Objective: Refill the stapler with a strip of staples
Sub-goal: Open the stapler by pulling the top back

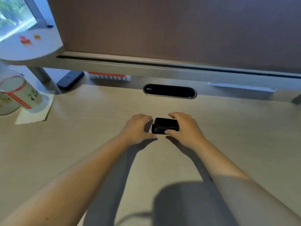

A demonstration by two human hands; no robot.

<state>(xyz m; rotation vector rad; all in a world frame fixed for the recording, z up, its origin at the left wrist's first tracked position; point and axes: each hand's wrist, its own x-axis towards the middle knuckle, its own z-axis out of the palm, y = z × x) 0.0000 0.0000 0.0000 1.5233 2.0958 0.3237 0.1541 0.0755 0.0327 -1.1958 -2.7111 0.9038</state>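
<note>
A small black stapler (164,125) lies on the light wooden desk (236,136), near its middle. My right hand (185,128) is curled over the stapler's right end, thumb on the near side and fingers on the far side. My left hand (138,128) sits just left of the stapler with fingers bent and apart, close to its left end; I cannot tell whether it touches. I see no strip of staples.
A grey partition (179,30) backs the desk, with a black cable slot (169,90) below it. At far left stand a tin (17,93) on a white napkin (35,111), a dark remote-like object (70,79) and a red-and-white box (110,76).
</note>
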